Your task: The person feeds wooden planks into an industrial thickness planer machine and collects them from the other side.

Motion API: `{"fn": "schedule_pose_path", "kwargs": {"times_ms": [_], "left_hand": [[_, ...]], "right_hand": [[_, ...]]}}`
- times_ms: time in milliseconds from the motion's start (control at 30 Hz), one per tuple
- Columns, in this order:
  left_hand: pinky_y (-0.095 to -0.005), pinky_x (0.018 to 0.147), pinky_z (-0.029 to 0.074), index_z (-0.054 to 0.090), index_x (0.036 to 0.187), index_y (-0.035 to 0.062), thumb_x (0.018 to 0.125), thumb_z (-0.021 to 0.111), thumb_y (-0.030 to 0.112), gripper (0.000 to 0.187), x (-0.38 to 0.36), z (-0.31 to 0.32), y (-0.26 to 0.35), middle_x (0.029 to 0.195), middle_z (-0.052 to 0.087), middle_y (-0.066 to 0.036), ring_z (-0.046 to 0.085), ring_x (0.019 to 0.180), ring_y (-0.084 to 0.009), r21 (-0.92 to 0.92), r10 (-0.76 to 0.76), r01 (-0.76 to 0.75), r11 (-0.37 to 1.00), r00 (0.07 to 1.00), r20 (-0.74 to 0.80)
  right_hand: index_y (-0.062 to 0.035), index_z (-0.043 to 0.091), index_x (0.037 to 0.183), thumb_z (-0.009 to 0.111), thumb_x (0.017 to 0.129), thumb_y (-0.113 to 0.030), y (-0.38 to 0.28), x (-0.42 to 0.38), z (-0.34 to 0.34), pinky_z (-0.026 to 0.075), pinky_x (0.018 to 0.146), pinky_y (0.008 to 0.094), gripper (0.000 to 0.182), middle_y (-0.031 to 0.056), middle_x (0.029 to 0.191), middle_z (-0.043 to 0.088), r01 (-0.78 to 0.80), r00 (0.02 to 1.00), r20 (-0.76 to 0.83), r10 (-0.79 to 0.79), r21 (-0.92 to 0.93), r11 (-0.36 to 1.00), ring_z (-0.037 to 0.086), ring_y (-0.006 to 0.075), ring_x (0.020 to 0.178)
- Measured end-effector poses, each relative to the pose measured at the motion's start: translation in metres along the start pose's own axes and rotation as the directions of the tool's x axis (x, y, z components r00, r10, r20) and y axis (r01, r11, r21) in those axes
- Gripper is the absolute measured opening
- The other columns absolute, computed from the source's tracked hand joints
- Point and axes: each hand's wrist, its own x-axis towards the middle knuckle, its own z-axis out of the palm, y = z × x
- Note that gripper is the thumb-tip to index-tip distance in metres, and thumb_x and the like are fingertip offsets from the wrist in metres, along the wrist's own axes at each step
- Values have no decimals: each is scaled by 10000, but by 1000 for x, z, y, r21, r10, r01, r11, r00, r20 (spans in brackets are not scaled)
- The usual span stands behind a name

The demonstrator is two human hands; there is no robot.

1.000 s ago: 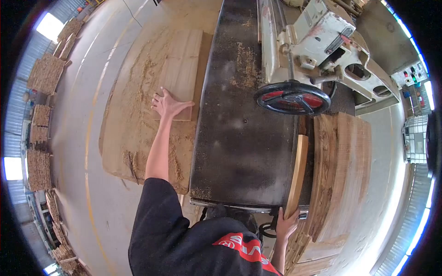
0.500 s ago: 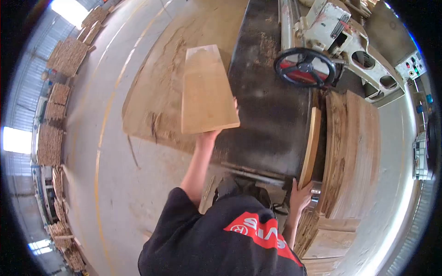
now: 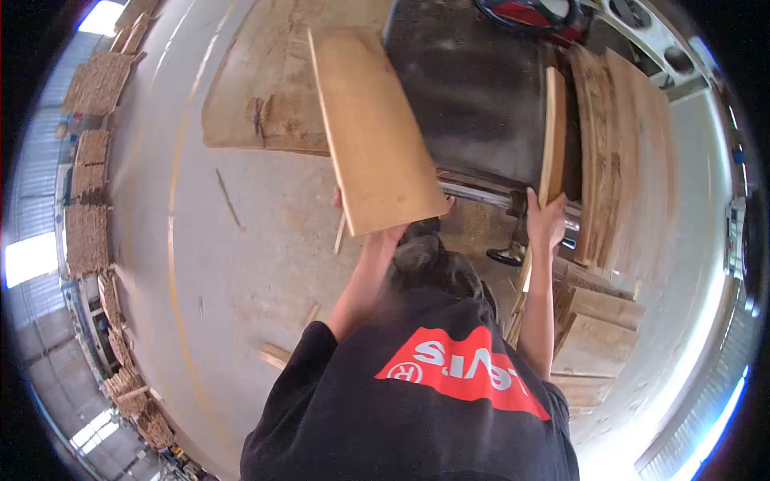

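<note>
A wide, smooth wooden board (image 3: 373, 132) is held up in front of my body by my left hand (image 3: 389, 234), which grips its near end from below; most of the fingers are behind the board. On the right, my right hand (image 3: 546, 220) is closed round the near end of a narrow wooden strip (image 3: 553, 136). That strip lies along the right side of the dark machine table (image 3: 473, 96), beside a metal roller (image 3: 481, 193).
Stacked planks (image 3: 622, 160) stand right of the strip, with shorter boards (image 3: 597, 341) nearer. A handwheel (image 3: 529, 14) is at the top. A dusty sheet (image 3: 273, 88) and scraps (image 3: 275, 355) lie on the left floor. Wood piles (image 3: 87, 238) line the far left.
The wide board has come nearer my body and tilted. The view has shifted, so the machine and handwheel sit higher. My right hand is still on the narrow strip.
</note>
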Motion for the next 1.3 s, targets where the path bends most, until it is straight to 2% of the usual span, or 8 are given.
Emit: {"fn": "schedule_pose_path", "kwargs": {"times_ms": [100,200,300,367,433,767,1000,1300], "left_hand": [[-482,1038,555,492,1507,28,866,648,754,981,-30,-25,42,1390,636,-132,633,1248,-313,315,71,2,949,973,-221],[-378,983,579,518,1521,-24,820,811,599,982,-37,19,45,1368,661,-140,664,1194,-250,883,-35,193,427,980,-198],[-373,991,564,520,1541,-55,727,937,457,1049,-32,67,14,1408,644,-187,651,1227,-223,939,101,244,241,956,-274],[-563,1118,466,497,1586,23,518,1011,537,1292,-19,63,5,1585,442,-339,516,1440,-390,822,232,260,-507,959,-160],[-703,1149,356,471,1608,109,443,1002,599,1371,-16,93,-42,1639,296,-399,338,1519,-537,383,271,270,-883,961,-52],[-758,1133,265,366,1621,178,533,962,632,1321,-8,50,-116,1619,215,-445,227,1518,-596,400,93,55,-915,993,76],[-583,1203,294,731,1353,73,446,1000,616,1091,2,50,-110,1579,434,-347,362,1518,-476,474,-306,-370,-799,929,210],[-598,1188,323,731,1333,98,470,985,558,1010,46,46,-111,1561,463,-331,329,1540,-489,436,-391,-469,-768,883,261]], "right_hand": [[72,422,1507,685,947,-645,0,3,0,596,918,556,946,335,1304,672,-47,997,60,48,-9,999,709,477,1143],[51,441,1452,695,938,-653,7,6,9,602,873,565,908,319,1222,699,-6,1000,9,6,13,1000,727,475,1073],[38,445,1401,705,930,-663,3,3,3,603,849,564,884,318,1156,705,-26,999,21,25,54,998,727,473,1053],[51,481,1368,628,931,-761,4,5,0,602,845,560,934,336,1117,703,-41,999,40,36,144,989,722,472,1061],[69,524,1341,538,930,-836,1,0,-5,603,826,563,994,327,1080,713,-35,999,-2,36,183,982,726,468,1044],[84,556,1356,499,939,-845,4,0,5,599,875,547,1019,322,1097,718,-9,991,-125,44,269,963,721,477,1038],[98,526,1407,492,948,-834,4,-4,-5,590,888,552,1039,363,1128,703,-39,997,-44,57,330,943,702,501,1074],[103,515,1392,589,926,-798,3,-6,-5,602,841,548,1016,356,1113,700,-8,992,-116,51,342,940,720,496,1029]]}}
